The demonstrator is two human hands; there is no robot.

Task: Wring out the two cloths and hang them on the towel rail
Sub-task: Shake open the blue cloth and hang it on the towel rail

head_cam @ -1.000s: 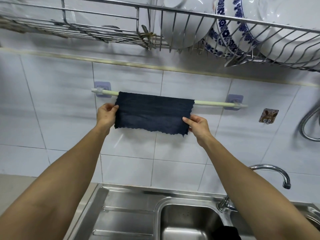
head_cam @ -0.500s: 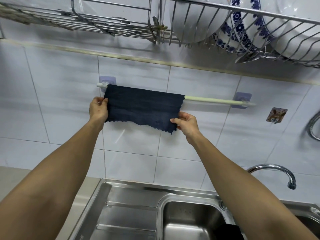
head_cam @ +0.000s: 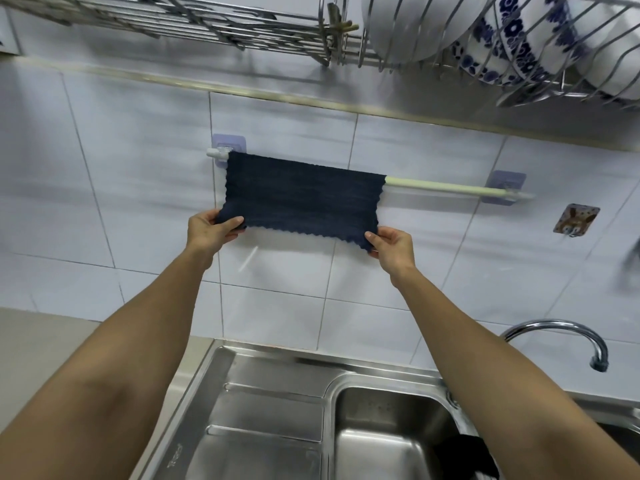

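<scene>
Head view shows the left hand (head_cam: 211,230) and right hand (head_cam: 393,244) pinching the bottom corners of the dark cloth (head_cam: 301,199) draped over the towel rail's (head_cam: 446,188) left half; an uneven tug could drag it off.

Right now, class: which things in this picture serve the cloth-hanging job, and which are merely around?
Job: dark cloth on towel rail; left hand; right hand; second dark cloth in sink.

Around: dish rack; plates; tap; wall hook.
</scene>
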